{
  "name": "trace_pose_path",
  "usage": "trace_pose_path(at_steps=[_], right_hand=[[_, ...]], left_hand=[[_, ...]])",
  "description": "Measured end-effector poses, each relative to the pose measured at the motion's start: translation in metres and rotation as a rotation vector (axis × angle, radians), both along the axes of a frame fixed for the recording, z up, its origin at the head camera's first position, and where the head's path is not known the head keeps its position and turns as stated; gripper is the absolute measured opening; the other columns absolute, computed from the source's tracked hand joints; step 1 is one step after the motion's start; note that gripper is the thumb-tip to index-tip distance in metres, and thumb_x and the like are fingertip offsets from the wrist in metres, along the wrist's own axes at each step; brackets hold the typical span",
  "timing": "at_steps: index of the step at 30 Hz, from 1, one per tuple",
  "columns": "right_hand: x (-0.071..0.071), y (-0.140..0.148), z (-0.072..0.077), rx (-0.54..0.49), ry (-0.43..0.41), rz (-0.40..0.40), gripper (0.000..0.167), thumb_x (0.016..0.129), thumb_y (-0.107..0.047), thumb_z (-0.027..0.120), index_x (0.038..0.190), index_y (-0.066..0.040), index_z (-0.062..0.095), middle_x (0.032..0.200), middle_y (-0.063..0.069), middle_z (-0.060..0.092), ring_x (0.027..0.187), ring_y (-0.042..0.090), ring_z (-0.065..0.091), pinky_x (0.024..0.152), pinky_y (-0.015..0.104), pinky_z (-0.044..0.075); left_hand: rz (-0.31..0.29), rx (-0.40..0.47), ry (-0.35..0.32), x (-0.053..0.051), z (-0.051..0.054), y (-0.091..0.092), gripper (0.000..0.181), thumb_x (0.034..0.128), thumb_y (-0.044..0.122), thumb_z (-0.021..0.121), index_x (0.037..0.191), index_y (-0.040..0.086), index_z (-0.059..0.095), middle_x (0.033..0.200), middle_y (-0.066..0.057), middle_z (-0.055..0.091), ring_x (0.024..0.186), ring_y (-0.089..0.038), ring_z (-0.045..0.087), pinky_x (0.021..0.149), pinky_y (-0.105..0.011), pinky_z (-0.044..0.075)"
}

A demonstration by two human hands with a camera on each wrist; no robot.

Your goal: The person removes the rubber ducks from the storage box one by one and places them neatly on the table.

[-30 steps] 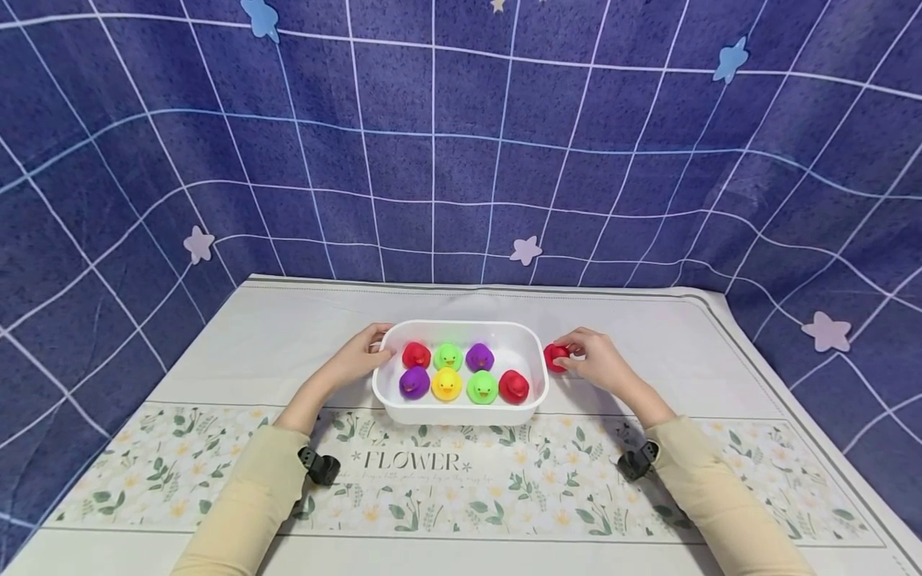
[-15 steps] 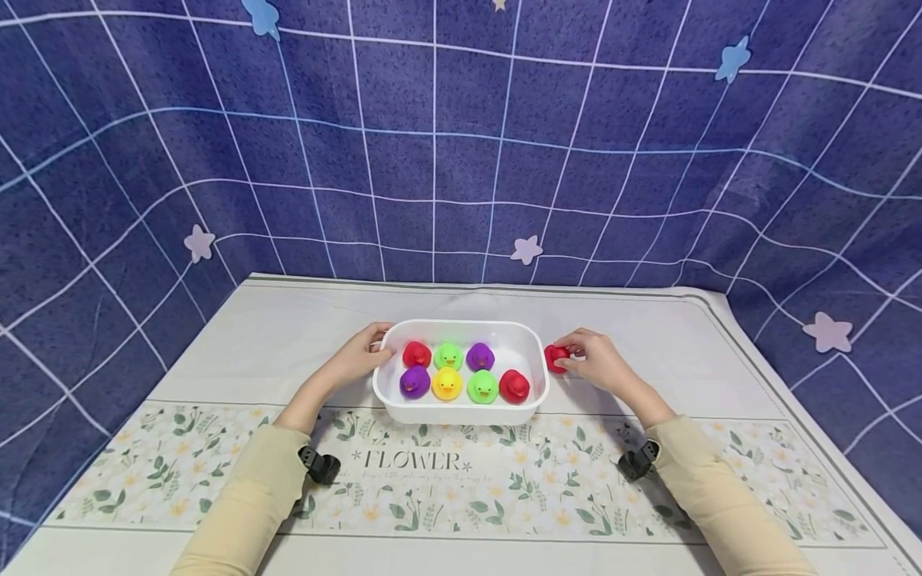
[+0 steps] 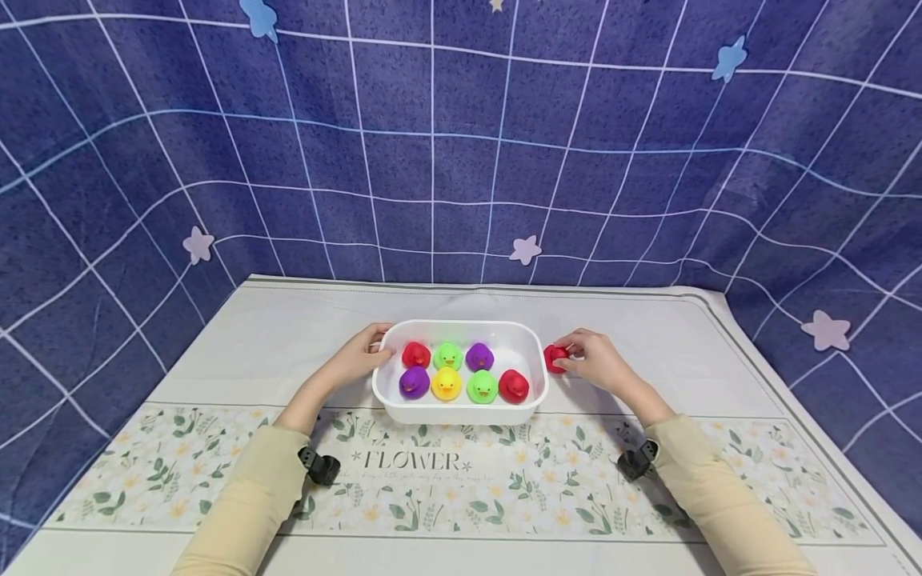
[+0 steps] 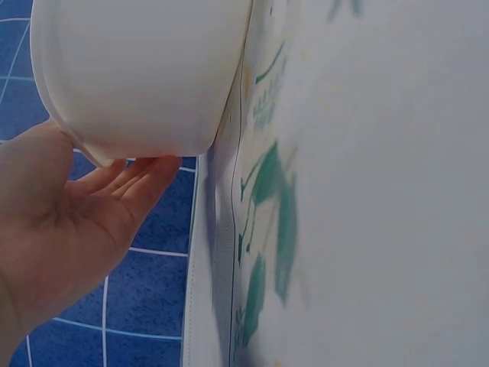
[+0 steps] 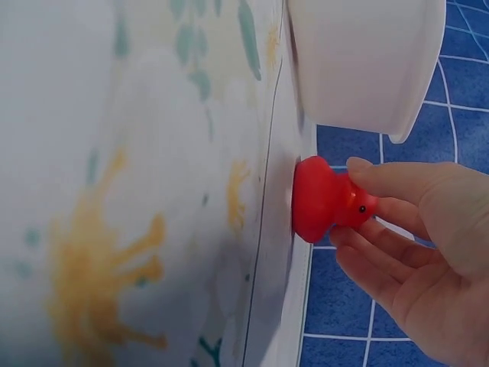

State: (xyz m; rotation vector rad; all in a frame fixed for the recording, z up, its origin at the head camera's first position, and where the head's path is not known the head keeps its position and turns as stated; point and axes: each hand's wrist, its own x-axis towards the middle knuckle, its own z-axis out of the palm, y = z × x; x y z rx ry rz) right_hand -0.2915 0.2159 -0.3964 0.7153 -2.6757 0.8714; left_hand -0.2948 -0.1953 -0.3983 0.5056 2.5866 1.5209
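A white plastic tub [image 3: 461, 414] stands on the table with several rubber ducks inside. In it are a yellow duck [image 3: 446, 386], two green, two purple and two red ones. My left hand [image 3: 353, 358] grips the tub's left end, thumb over the rim and fingers against the outer wall; the left wrist view shows that hand [image 4: 76, 222] from below. Just outside the tub's right end, a red rubber duck [image 3: 553, 360] is pinched between thumb and fingers of my right hand [image 3: 599, 362]. In the right wrist view that duck's base [image 5: 313, 202] meets the tabletop.
The table wears a white cover with a floral band [image 3: 533, 480] and the word FLOWER in front of the tub. Behind and at both sides hangs a blue grid-patterned curtain [image 3: 461, 160] with stars. Each wrist carries a small black camera [image 3: 637, 462].
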Motion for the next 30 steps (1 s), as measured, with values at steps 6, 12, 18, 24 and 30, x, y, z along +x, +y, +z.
trace_pose_path(at_steps=[6, 12, 18, 24, 30], right_hand=[[0.002, 0.004, 0.006, -0.007, 0.025, 0.004, 0.029, 0.078, -0.005, 0.072, 0.104, 0.007, 0.067, 0.100, 0.020, 0.065, 0.089, 0.035, 0.065, 0.079, 0.047, 0.056], [0.004, 0.003, 0.018, -0.036, 0.056, 0.000, 0.029, 0.078, -0.004, 0.072, 0.105, 0.005, 0.067, 0.103, 0.018, 0.065, 0.094, 0.035, 0.063, 0.082, 0.048, 0.055], [0.007, -0.004, 0.026, -0.046, 0.113, 0.012, 0.029, 0.078, -0.006, 0.073, 0.106, 0.002, 0.068, 0.106, 0.016, 0.066, 0.095, 0.032, 0.062, 0.082, 0.045, 0.056], [0.011, -0.016, 0.032, -0.064, 0.148, 0.039, 0.033, 0.079, -0.008, 0.073, 0.110, 0.001, 0.067, 0.108, 0.015, 0.066, 0.098, 0.031, 0.062, 0.085, 0.044, 0.055], [0.014, -0.029, 0.037, -0.069, 0.123, 0.042, 0.035, 0.080, -0.010, 0.073, 0.112, 0.001, 0.066, 0.109, 0.014, 0.067, 0.099, 0.032, 0.063, 0.084, 0.045, 0.055]], left_hand=[[-0.005, 0.006, 0.000, 0.000, -0.001, 0.000, 0.051, 0.0923, 0.002, 0.051, 0.137, -0.011, 0.031, 0.133, -0.034, 0.043, 0.124, -0.045, 0.045, 0.102, -0.047, 0.045], [-0.012, 0.013, 0.003, -0.001, -0.002, 0.000, 0.050, 0.0926, 0.002, 0.050, 0.137, -0.011, 0.031, 0.133, -0.035, 0.043, 0.123, -0.045, 0.046, 0.101, -0.047, 0.046], [-0.015, 0.015, -0.003, 0.000, -0.001, 0.000, 0.051, 0.0927, 0.002, 0.050, 0.137, -0.011, 0.030, 0.134, -0.035, 0.042, 0.123, -0.045, 0.045, 0.101, -0.046, 0.046], [-0.021, 0.010, 0.001, -0.003, -0.003, 0.000, 0.051, 0.0929, 0.003, 0.049, 0.137, -0.012, 0.030, 0.133, -0.035, 0.042, 0.122, -0.045, 0.046, 0.100, -0.045, 0.047], [-0.024, 0.010, -0.001, -0.001, -0.001, 0.000, 0.051, 0.0929, 0.003, 0.049, 0.138, -0.012, 0.029, 0.133, -0.035, 0.042, 0.123, -0.045, 0.046, 0.099, -0.045, 0.047]])
